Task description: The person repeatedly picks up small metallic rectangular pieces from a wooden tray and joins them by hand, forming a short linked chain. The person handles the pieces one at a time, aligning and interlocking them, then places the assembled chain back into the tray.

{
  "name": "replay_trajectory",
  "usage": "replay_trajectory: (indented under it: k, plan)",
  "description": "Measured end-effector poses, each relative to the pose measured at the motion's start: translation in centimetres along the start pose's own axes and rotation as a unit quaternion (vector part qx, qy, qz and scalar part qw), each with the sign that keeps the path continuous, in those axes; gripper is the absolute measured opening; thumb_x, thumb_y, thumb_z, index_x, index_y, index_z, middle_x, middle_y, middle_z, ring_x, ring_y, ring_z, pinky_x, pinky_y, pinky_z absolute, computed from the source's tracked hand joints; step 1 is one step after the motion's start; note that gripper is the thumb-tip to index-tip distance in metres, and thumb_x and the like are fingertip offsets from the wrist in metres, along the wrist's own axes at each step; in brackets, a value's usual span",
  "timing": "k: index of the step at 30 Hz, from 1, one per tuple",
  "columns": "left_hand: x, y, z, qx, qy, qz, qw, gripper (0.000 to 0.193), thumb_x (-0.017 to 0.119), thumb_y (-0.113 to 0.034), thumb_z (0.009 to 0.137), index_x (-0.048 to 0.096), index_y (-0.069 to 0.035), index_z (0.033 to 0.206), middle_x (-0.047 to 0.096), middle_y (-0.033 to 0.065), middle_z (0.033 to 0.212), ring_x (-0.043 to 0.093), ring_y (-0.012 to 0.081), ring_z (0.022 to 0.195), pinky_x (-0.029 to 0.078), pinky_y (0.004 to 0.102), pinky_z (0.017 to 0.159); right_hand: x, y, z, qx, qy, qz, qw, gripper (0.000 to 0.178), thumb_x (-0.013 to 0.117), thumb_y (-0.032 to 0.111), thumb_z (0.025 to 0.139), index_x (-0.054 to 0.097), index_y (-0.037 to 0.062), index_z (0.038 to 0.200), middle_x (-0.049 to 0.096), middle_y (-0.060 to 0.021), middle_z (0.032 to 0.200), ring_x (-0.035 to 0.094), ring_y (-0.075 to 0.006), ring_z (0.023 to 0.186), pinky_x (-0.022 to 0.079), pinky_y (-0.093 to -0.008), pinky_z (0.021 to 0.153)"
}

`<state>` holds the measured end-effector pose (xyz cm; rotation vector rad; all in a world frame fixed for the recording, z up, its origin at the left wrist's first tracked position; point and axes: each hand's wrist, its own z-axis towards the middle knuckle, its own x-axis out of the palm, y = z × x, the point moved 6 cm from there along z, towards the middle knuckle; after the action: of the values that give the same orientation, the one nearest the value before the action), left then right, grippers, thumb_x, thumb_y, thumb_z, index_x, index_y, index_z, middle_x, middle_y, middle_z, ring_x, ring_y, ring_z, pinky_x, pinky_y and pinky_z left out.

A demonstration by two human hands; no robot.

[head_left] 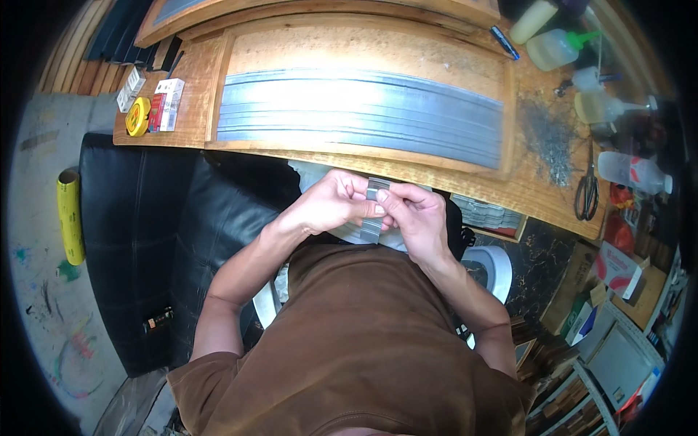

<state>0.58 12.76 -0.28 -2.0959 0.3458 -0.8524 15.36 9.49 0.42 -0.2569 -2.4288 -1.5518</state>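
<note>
Just in front of my body, below the table edge, a short grey strip with fine lines across it is held between both hands. My left hand closes on it from the left, thumb pointing across. From the other side, my right hand pinches the strip, its thumb lying on the upper part. Fingers cover the strip's middle, and what it is made of I cannot make out. Beyond the hands, shiny silver-grey lengths with dark lengthwise lines lie side by side in a shallow wooden tray on the table.
At the table's left are a yellow tape measure and small boxes. Black-handled scissors, dark scraps and several bottles occupy its right. A black padded seat and yellow roll stand left.
</note>
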Motion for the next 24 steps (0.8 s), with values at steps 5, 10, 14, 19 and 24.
replay_trajectory:
  k: [5,10,14,19,24]
  plan:
    - [1.2,-2.0,-2.9,0.109,-0.069,0.191,0.973,0.013,0.073,-0.007,0.099,0.077,0.004,0.104,0.075,0.0090,0.079,0.064,0.0061,0.074,0.052,0.0268,0.067,1.3,3.3,-2.0,-0.167,0.013,-0.155,0.974,0.014,0.081,-0.001,0.089,0.080,-0.0009,0.103,0.067,-0.0036,0.089,0.064,-0.0085,0.078,0.052,-0.0246,0.064]
    - [1.9,-2.5,-4.2,0.183,-0.101,0.275,0.938,0.012,0.075,-0.010,0.097,0.076,0.001,0.096,0.062,0.0156,0.064,0.057,0.0140,0.054,0.044,0.0324,0.053,1.9,4.6,-2.4,-0.215,0.045,-0.209,0.953,0.017,0.086,0.001,0.084,0.082,0.0026,0.100,0.068,-0.0041,0.087,0.064,-0.0114,0.074,0.052,-0.0258,0.065]
    - [2.1,-2.4,-4.6,0.221,-0.124,0.278,0.926,0.008,0.076,-0.007,0.095,0.076,0.001,0.096,0.063,0.0160,0.065,0.058,0.0178,0.053,0.045,0.0321,0.052,2.1,4.9,-2.3,-0.239,0.063,-0.238,0.939,0.016,0.087,0.004,0.084,0.082,0.0030,0.098,0.068,-0.0038,0.085,0.064,-0.0127,0.073,0.052,-0.0265,0.064]
    - [2.6,-2.4,-5.1,0.206,-0.148,0.266,0.930,0.006,0.076,-0.004,0.094,0.077,0.002,0.097,0.067,0.0146,0.066,0.059,0.0132,0.052,0.044,0.0302,0.051,2.3,5.2,-2.2,-0.259,0.076,-0.245,0.931,0.012,0.086,0.005,0.086,0.081,0.0022,0.097,0.067,-0.0049,0.084,0.064,-0.0135,0.072,0.051,-0.0263,0.063]
    - [3.2,-1.7,-5.2,0.224,-0.186,0.242,0.926,0.010,0.075,-0.003,0.094,0.079,0.002,0.102,0.075,0.0167,0.076,0.063,0.0081,0.059,0.047,0.0275,0.053,2.0,5.0,-1.7,-0.227,0.108,-0.224,0.942,0.011,0.080,0.007,0.092,0.079,0.0002,0.101,0.067,-0.0078,0.087,0.065,-0.0155,0.074,0.052,-0.0270,0.066]
